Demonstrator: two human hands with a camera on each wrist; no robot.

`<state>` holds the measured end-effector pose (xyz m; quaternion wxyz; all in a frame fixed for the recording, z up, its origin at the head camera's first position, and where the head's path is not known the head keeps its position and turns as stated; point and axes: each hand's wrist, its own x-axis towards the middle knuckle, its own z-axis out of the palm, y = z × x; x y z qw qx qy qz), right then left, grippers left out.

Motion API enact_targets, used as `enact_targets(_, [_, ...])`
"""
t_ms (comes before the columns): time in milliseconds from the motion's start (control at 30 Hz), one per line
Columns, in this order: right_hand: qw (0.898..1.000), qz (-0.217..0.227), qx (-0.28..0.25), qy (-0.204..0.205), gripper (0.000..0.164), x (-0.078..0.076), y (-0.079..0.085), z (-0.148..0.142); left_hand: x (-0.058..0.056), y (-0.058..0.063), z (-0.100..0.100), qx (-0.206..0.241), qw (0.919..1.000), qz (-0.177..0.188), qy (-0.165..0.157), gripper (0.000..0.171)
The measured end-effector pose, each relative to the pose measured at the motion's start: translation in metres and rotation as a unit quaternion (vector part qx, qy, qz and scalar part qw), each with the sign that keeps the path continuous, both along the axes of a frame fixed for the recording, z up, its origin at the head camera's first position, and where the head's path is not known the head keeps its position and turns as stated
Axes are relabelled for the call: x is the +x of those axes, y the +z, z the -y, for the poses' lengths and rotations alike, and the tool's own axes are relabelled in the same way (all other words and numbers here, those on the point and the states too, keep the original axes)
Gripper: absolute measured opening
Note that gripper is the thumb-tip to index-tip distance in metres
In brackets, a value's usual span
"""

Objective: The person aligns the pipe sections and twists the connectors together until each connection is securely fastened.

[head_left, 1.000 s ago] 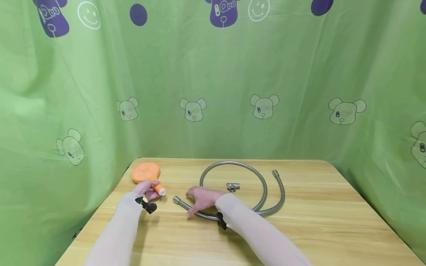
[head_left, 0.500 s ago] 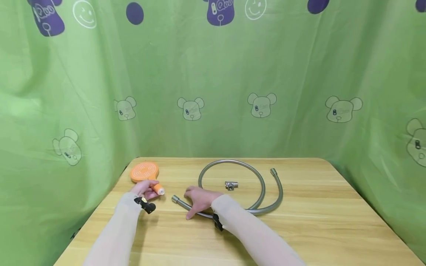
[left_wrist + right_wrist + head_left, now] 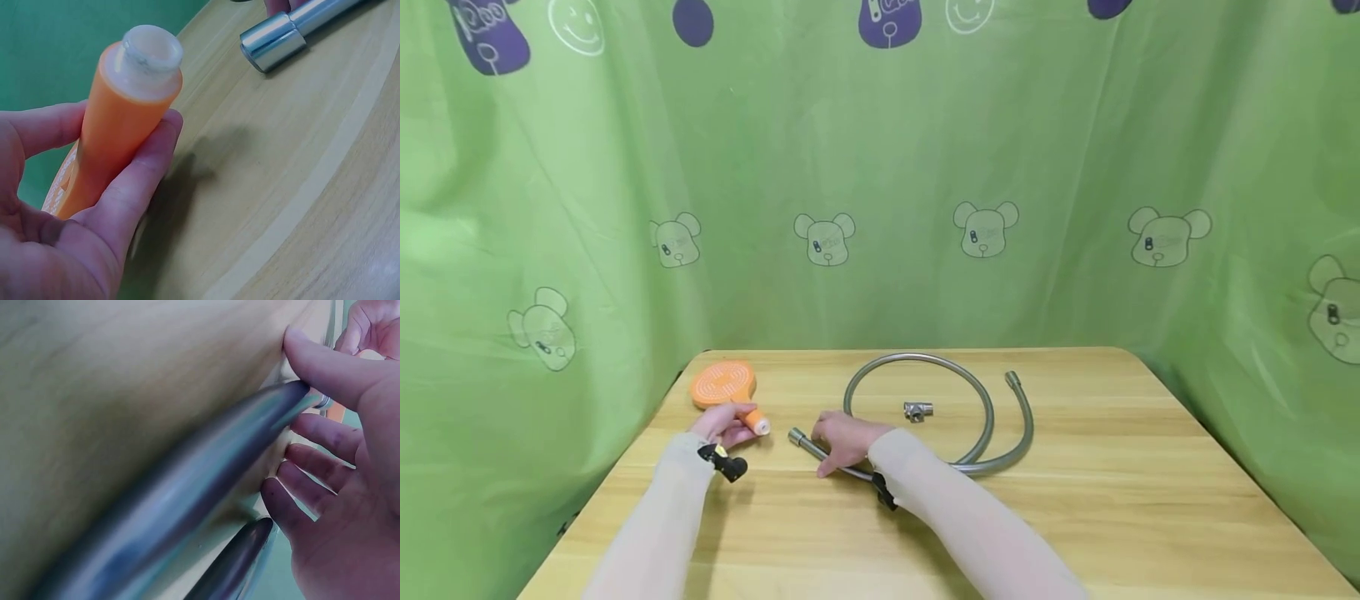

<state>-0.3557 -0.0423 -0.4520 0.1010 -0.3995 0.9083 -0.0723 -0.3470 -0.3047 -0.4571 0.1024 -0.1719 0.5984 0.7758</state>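
Note:
An orange shower head [image 3: 722, 383] lies at the left of the table, its face of small holes upward. My left hand [image 3: 727, 423] grips its handle between thumb and fingers; the left wrist view shows the handle's white threaded end [image 3: 153, 50] pointing out past the fingers. My right hand [image 3: 848, 439] is spread over a grey metal shower hose [image 3: 917, 357] close behind its end fitting [image 3: 796, 436]. Its thumb is on the near side and its fingers [image 3: 319, 465] reach down on the far side, the hose passing between them in the right wrist view.
The hose forms a loop on the wooden table [image 3: 1120, 517], its other end fitting [image 3: 1013, 379] lying at the right. Inside the loop sits a small chrome T-shaped fitting [image 3: 917, 411]. A green patterned curtain [image 3: 880, 167] surrounds the table's back and sides.
The head view has tilted slightly downward. The hose's left end has shifted a little away from me, with my right hand over it. My left hand keeps its hold on the shower head.

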Motion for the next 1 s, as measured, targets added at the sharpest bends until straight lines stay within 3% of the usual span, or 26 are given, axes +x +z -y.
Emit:
enact_targets(233, [1.000,-0.009,-0.007,0.015,0.045,0.001,0.003,0.003,0.001,0.004,0.006,0.028,0.9996,0.005,0.000,0.020])
enact_targets(500, [1.000,-0.007,-0.022,0.017,0.037,0.000,0.001,0.006,0.004,0.004,0.011,0.028,0.9987,-0.022,-0.037,0.021])
enact_targets(1000, [0.998,0.013,-0.066,-0.008,0.020,0.006,0.000,0.002,0.006,-0.001,-0.007,0.011,0.9989,-0.032,-0.032,0.019])
